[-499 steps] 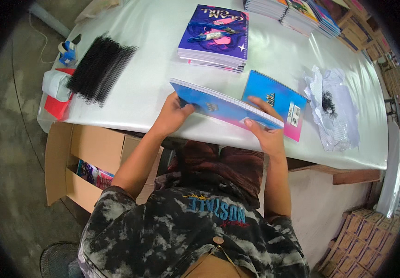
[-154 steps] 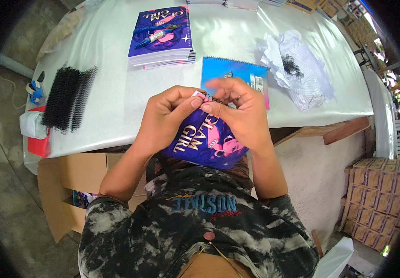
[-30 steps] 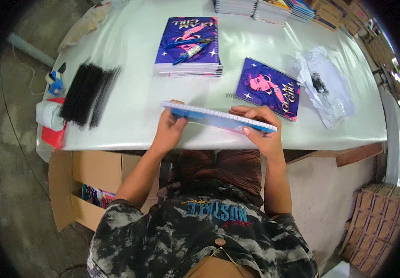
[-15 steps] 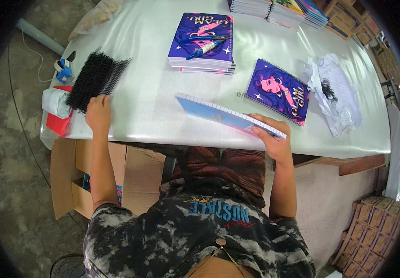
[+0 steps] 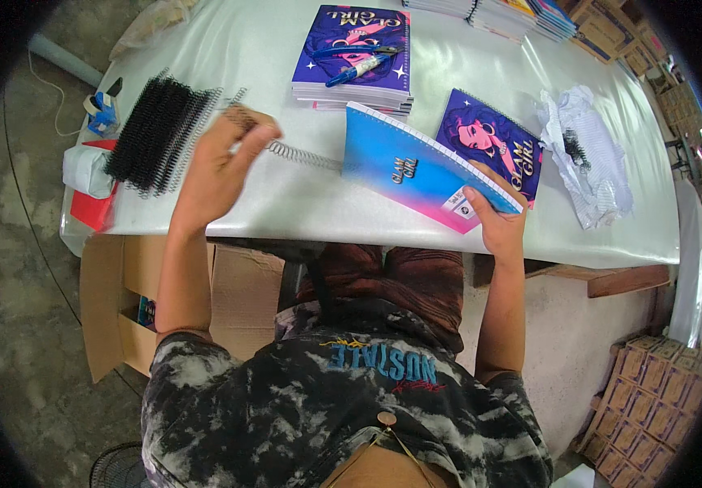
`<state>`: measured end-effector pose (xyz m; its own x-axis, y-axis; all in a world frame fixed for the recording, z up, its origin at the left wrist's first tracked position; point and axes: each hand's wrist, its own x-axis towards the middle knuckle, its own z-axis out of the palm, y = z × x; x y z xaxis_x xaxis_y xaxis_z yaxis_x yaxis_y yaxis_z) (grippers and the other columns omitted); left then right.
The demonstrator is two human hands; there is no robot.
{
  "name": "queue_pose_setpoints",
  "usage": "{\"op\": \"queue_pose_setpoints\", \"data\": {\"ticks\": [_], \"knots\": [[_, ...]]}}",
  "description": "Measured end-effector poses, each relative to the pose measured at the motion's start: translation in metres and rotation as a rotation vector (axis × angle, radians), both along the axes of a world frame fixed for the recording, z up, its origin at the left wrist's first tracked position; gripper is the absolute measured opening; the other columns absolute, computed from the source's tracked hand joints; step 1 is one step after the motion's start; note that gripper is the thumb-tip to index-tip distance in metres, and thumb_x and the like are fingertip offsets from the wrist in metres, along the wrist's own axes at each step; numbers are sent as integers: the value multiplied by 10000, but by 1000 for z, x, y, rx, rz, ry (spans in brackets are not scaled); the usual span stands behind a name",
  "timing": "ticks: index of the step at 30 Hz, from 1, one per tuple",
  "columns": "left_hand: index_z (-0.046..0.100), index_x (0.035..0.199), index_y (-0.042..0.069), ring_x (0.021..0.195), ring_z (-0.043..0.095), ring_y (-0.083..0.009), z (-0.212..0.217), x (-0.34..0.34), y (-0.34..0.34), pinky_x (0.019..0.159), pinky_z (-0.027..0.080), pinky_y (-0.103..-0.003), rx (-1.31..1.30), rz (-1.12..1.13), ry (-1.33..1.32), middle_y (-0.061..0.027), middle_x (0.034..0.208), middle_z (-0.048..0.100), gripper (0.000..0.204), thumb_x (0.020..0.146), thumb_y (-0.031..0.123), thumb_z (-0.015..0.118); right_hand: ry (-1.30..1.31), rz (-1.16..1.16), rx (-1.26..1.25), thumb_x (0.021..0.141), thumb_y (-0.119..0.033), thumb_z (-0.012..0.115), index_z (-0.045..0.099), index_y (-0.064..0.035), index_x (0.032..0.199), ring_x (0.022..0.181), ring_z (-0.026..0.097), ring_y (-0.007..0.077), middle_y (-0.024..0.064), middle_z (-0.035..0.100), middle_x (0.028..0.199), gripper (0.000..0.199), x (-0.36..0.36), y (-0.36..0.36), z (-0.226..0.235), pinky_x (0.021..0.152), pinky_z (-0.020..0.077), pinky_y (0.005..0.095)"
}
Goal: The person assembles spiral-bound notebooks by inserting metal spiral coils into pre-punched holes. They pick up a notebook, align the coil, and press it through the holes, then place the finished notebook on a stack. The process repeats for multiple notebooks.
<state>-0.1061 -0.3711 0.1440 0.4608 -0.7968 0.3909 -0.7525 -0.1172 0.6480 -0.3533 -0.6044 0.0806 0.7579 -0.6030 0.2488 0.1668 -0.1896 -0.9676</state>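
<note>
Left hand (image 5: 219,163) raised, right hand (image 5: 493,221) gripping.

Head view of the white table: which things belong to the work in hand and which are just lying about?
In hand:
left hand holding a black spiral binding coil
right hand holding a blue-and-pink unbound notebook
pile of black coils

Lying about:
purple notebook stack with blue pliers
crumpled clear plastic bag
open cardboard box

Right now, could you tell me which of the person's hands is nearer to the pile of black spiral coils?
Left. The left hand is just beside the pile of black spiral coils; the right hand grips the blue notebook far across.
</note>
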Motion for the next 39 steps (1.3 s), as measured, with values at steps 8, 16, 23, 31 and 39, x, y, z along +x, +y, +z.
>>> {"op": "queue_pose_setpoints", "data": {"ticks": [8,16,23,31,39], "knots": [[568,896,21,685,425,-85,-26,-9,-48,635,368,-229,118,-113,491,1,727,487,314,936,315,463,-11,-21,19,802,27,622,580,23,1131,839,548,58,38,629,980,332,4,1,-2,742,441,190],[572,918,48,690,526,-155,-39,-3,-57,671,425,-282,235,-5,271,-59,743,585,331,883,375,536,-17,-28,-29,808,39,601,586,35,1116,845,551,60,59,635,1005,308,2,5,-1,751,445,196],[508,1105,118,844,613,-368,-75,36,-16,743,455,-458,706,575,-123,-194,878,641,438,846,471,505,-31,-39,-32,809,43,592,589,38,1109,841,551,66,63,637,997,300,-1,8,-1,741,447,201],[590,870,29,674,551,-199,-23,8,-27,637,436,-327,98,84,212,-107,752,600,377,937,360,421,-31,-33,0,806,34,600,593,39,1101,850,553,72,58,634,997,295,-4,9,-3,752,446,209],[577,854,17,598,452,-135,-28,-4,-56,584,399,-270,7,-31,126,-70,652,533,341,936,322,449,-40,4,-42,813,22,596,599,31,1097,843,557,75,66,641,988,284,-3,12,0,756,451,215]]}}
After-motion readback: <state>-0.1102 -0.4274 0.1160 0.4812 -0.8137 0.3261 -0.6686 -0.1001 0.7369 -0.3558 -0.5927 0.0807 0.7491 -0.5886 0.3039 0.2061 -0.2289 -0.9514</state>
